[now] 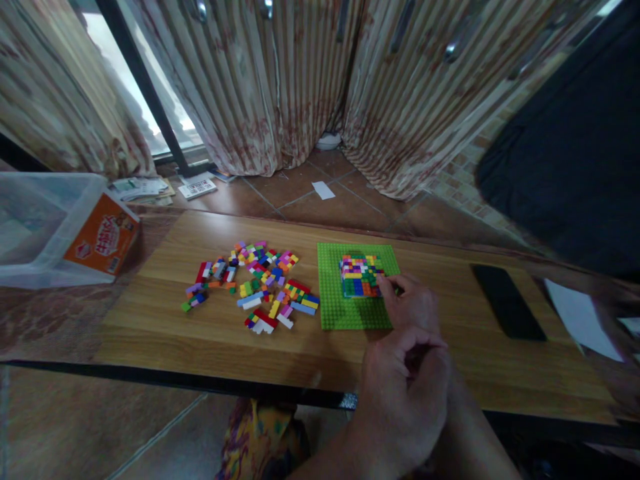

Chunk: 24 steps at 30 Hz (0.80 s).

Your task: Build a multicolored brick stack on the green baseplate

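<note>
A rectangular block of multicoloured toy bricks (357, 275) stands on a green studded baseplate (331, 313). At the block's right edge, my right hand (413, 303) has its thumb and fingers closed in a pinch on a toy brick, which the fingertips mostly cover. Nearer to me, my left hand (400, 393) is curled with its fingertips pressed together, in front of my right wrist. Whatever it may hold is hidden. Left of the baseplate lies a loose spread of toy bricks (270, 273) in many colours, some of them joined into small clusters.
The wooden table (165, 333) carries a dark flat slab (507, 301) on the right, beside white paper (583, 319). A clear plastic bin (37, 230) with an orange label stands at the far left. Curtains (240, 87) hang behind, and a dark cloth-like shape (570, 147) fills the upper right.
</note>
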### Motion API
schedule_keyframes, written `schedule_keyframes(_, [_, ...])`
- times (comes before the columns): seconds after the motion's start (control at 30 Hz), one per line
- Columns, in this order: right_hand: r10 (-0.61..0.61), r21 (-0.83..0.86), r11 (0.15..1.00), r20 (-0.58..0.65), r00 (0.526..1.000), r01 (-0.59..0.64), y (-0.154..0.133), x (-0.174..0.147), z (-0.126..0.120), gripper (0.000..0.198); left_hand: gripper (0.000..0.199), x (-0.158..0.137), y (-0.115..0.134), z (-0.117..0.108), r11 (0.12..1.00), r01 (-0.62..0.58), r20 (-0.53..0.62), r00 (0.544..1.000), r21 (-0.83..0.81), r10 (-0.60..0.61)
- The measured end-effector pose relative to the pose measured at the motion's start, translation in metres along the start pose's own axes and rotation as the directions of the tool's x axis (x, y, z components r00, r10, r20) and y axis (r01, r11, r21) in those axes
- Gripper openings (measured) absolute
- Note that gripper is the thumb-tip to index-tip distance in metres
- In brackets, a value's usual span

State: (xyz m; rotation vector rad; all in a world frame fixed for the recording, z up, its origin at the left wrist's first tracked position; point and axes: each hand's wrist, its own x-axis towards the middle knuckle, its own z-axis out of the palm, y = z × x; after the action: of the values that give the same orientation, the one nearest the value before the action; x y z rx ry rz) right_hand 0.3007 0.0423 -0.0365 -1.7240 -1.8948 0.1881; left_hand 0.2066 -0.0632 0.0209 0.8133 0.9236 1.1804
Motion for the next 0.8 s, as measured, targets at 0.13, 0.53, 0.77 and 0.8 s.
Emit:
schedule_keyframes(0.13, [0.083, 0.11, 0.99, 0.024, 0.996, -0.085, 0.0, 0.0, -0.004, 0.039, 0.014, 0.001, 0.0, -0.002, 1.0, -0.009, -0.015, 1.0, 0.009, 0.009])
schedule_keyframes(0.53, [0.149, 0.754, 0.587, 0.255, 0.955, -0.293, -0.014, -0.01, -0.024, 0.033, 0.02, 0.023, 0.008, -0.015, 0.963, 0.038, -0.366, 0.921, -0.267, -0.137])
schedule_keyframes(0.77, [-0.092, 0.794, 0.577, 0.295, 0.951, -0.191, -0.026, -0.015, -0.036, 0.031, 0.016, 0.024, 0.014, -0.022, 0.975, -0.052, -0.379, 0.925, -0.218, -0.035])
schedule_keyframes(0.8, [-0.107, 0.8, 0.571, 0.295, 0.949, -0.184, -0.026, -0.016, -0.036, 0.03, 0.015, 0.024, 0.013, -0.022, 0.975, -0.059, -0.382, 0.924, -0.215, -0.028])
